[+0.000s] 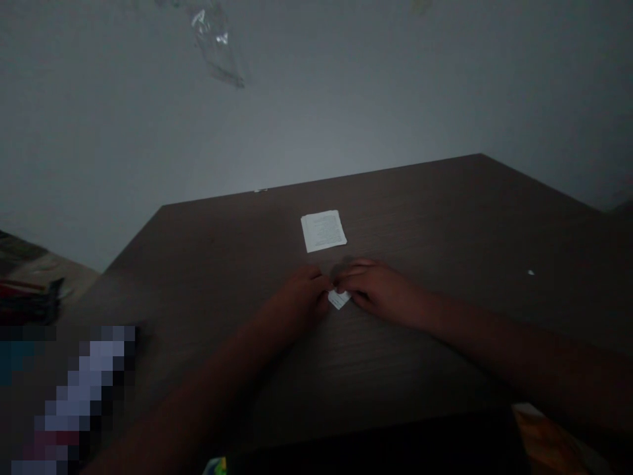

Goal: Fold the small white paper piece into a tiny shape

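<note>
A small piece of white paper [339,300], with a pointed corner facing me and faint print on it, lies on the brown table. It looks folded. My left hand [302,294] is closed at its left edge, thumb and fingers pinched together. From the other side my right hand [380,287] bends its fingers down over the paper's upper part and hides it. Just beyond my hands sits a flat stack of square printed paper sheets [324,231], touched by neither hand.
The dark wood-grain table [420,211] meets a pale wall [346,99] at its back edge. A tiny white scrap [531,272] lies at the right. A clear plastic bag [217,43] hangs on the wall. At the lower left, a pixelated patch [84,376] hides something.
</note>
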